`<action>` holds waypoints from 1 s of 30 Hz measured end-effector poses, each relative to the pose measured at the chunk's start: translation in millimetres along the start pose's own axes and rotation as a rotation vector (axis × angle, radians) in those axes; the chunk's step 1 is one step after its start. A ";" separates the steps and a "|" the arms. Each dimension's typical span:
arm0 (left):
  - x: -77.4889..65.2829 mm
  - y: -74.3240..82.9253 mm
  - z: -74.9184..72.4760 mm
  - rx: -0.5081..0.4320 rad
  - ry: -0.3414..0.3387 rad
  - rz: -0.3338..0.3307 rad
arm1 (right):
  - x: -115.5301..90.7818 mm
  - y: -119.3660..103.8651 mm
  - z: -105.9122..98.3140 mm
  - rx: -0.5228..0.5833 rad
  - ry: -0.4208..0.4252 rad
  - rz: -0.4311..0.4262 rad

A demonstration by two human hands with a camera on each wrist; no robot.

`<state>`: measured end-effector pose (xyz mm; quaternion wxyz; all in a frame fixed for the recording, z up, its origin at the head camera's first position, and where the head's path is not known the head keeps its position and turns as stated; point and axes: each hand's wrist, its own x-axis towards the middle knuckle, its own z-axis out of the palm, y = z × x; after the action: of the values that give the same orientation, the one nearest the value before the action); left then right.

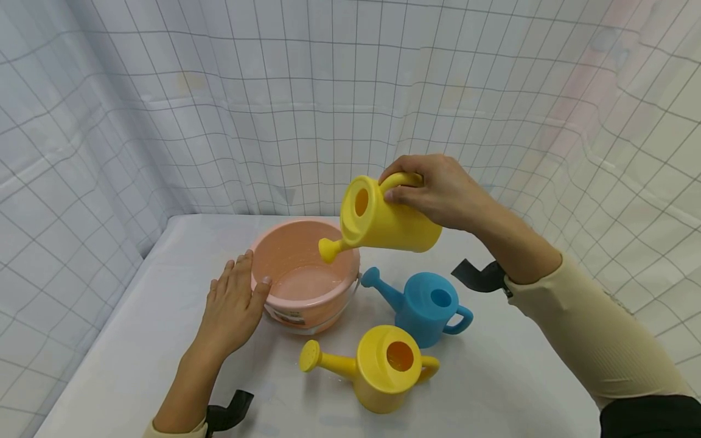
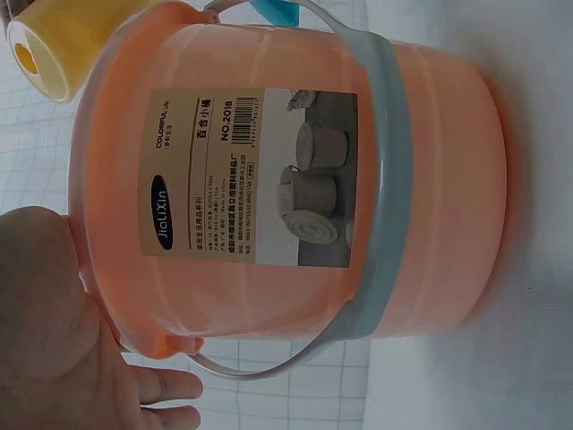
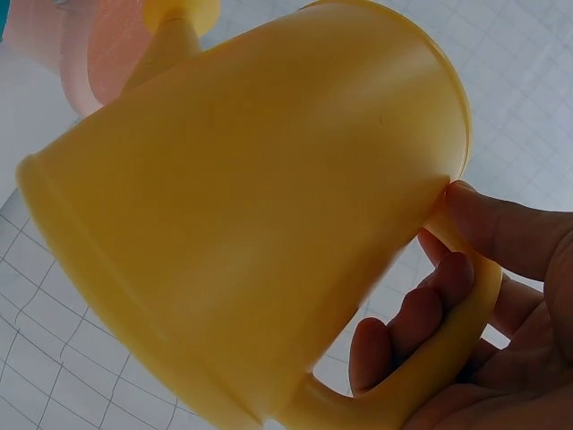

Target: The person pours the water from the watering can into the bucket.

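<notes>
My right hand (image 1: 440, 188) grips the handle of a yellow watering can (image 1: 391, 222), tilted with its spout head over the pink bucket (image 1: 350, 292). In the right wrist view, fingers curl round the handle of that can (image 3: 251, 197). My left hand (image 1: 232, 307) rests against the bucket's left rim, its fingers straight. The left wrist view shows the bucket (image 2: 439, 179) side-on, with a printed label (image 2: 251, 179) and a grey handle lying against its wall. Wetness glistens inside the bucket in the head view.
A blue watering can (image 1: 424, 307) stands right of the bucket, spout toward it. In front stands a second yellow watering can (image 1: 386, 380), with a few droplets near its spout. A white cloth covers the table (image 1: 181, 255); a checked curtain (image 1: 274, 121) hangs round it.
</notes>
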<state>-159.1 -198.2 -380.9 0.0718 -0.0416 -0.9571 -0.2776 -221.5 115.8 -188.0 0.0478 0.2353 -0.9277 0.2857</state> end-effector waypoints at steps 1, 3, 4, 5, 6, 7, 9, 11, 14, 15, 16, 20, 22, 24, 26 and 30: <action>0.0 -0.1 -0.1 0.000 0.000 0.000 | 0.2 0.1 0.3 0.000 -0.001 0.001; -0.1 0.1 -0.2 0.000 -0.001 -0.001 | 0.6 0.2 0.9 0.006 -0.002 0.001; -0.1 0.1 -0.3 -0.001 -0.001 -0.001 | 0.7 0.2 1.1 0.008 -0.002 0.002; 0.0 0.2 -0.3 -0.001 -0.002 -0.002 | 0.9 0.4 1.4 0.010 -0.002 0.000; 0.0 0.3 -0.4 -0.002 -0.002 -0.002 | 1.0 0.4 1.6 0.008 -0.002 0.001; 0.0 0.4 -0.4 -0.002 -0.002 -0.002 | 1.0 0.4 1.7 0.007 -0.002 0.002; 0.1 0.4 -0.4 -0.002 0.000 -0.002 | 0.8 0.6 1.7 0.006 -0.002 0.004; 0.2 0.4 -0.4 -0.003 0.001 -0.002 | 0.5 0.4 1.6 0.004 -0.002 0.006; 0.4 0.1 -0.4 -0.005 -0.002 -0.002 | 0.3 0.8 1.5 0.008 -0.001 0.009; 0.4 0.0 -0.5 -0.006 -0.003 -0.003 | 0.2 0.8 1.5 0.010 0.000 0.010; 0.4 -0.1 -0.5 -0.007 -0.004 -0.004 | 0.2 1.1 1.6 0.011 0.000 0.009; 0.7 -0.3 -0.8 -0.009 -0.006 -0.005 | 0.0 2.3 1.6 0.020 0.000 0.010; 0.8 -0.3 -0.6 -0.010 -0.005 -0.004 | 0.0 3.4 1.7 0.026 -0.001 0.015; 1.0 -0.5 -0.4 -0.009 -0.003 -0.003 | 0.1 4.3 1.7 0.031 -0.002 0.020; 1.0 -0.6 -0.2 -0.008 -0.003 -0.002 | 0.1 5.0 1.5 0.036 -0.001 0.026; 0.9 -0.5 -0.6 -0.009 -0.002 -0.001 | 0.2 6.4 1.3 0.041 0.001 0.034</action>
<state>-160.0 -198.9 -380.5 0.0705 -0.0415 -0.9559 -0.2820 -224.5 119.6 -192.3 0.0385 0.2206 -0.9254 0.3056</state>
